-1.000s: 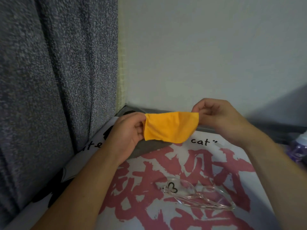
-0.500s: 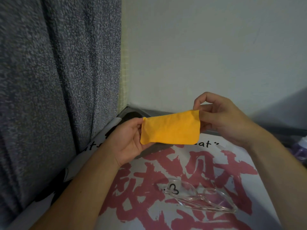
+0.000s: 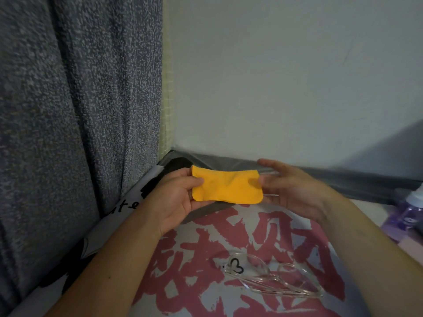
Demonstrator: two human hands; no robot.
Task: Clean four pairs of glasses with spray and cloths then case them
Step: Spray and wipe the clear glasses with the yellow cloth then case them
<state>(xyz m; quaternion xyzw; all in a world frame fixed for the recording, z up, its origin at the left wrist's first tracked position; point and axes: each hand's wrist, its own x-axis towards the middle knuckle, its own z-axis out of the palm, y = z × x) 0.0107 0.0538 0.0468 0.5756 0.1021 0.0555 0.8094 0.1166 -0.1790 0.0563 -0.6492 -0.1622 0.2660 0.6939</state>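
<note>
Glasses (image 3: 272,279) with clear frames lie folded on the table (image 3: 229,300) in front of us, on its pink-and-white printed cover, well below both hands and touched by neither. Above them we hold an orange cleaning cloth (image 3: 226,187), folded to a small flat rectangle. Our left hand (image 3: 176,197) carries it, thumb pressed on the near left edge and fingers (image 3: 178,173) curled beneath. Our right hand (image 3: 295,191) is at the cloth's right end with its fingers spread and relaxed; it touches or nearly touches the edge, and we cannot tell which through the blur.

A purple spray bottle (image 3: 409,211) stands at the far right edge of the view, partly cut off. A grey speckled curtain (image 3: 75,110) hangs on the left and a pale wall (image 3: 286,76) rises behind.

We judge the main risk to be the cloth unfolding or slipping, since only one hand truly grips it. Reaching right for the bottle could also sweep a forearm across the glasses and push them along the slick cover. No case is in view.
</note>
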